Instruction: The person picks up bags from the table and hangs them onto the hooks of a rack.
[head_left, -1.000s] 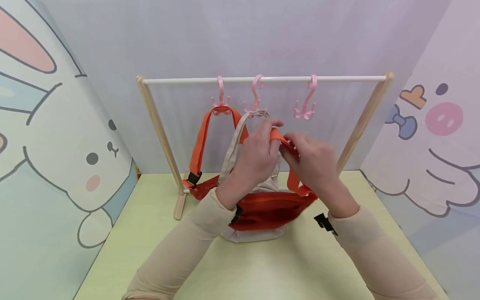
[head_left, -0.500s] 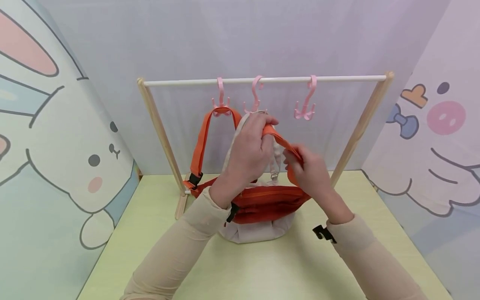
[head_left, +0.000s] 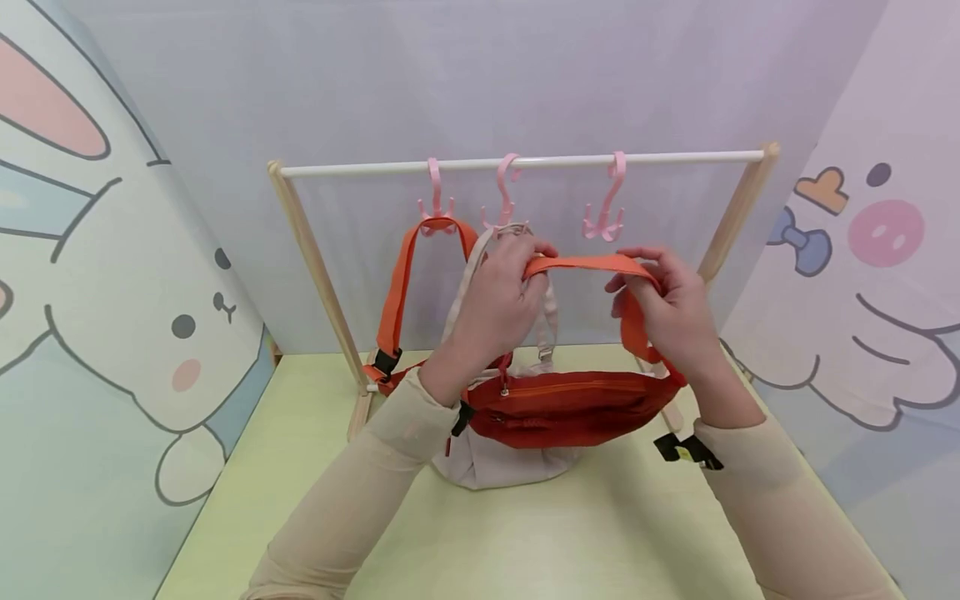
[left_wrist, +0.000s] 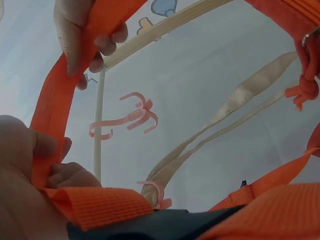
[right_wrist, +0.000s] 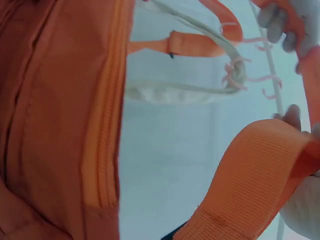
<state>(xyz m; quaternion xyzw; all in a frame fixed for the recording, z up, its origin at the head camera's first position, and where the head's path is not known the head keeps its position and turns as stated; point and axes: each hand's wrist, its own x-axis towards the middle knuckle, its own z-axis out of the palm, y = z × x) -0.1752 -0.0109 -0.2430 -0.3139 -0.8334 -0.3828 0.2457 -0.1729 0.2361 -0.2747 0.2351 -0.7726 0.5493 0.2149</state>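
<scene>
A red waist bag [head_left: 573, 412] with an orange zip hangs from its orange strap [head_left: 588, 262], which both hands hold up. My left hand [head_left: 498, 304] pinches one end of the raised stretch, in front of the beige bag's straps. My right hand [head_left: 678, 321] grips the other end, with the strap looping down to the bag. In the left wrist view the strap [left_wrist: 50, 110] runs taut between the two hands. Above and between the hands hangs the right pink hook [head_left: 603, 221], bearing nothing. In the right wrist view the strap [right_wrist: 255, 175] bends beside the red bag [right_wrist: 60, 120].
A white rail [head_left: 555, 162] on wooden posts carries the pink hooks. Another orange-strapped bag [head_left: 397, 300] hangs on the left hook [head_left: 435, 200]. From the middle hook [head_left: 505, 192] a beige bag [head_left: 498, 462] hangs behind the red one. Cartoon-printed walls surround the pale table [head_left: 315, 467].
My right hand has moved right, away from my left, stretching the strap nearly level. The red bag's right end has shifted right with it. My left hand has moved slightly left.
</scene>
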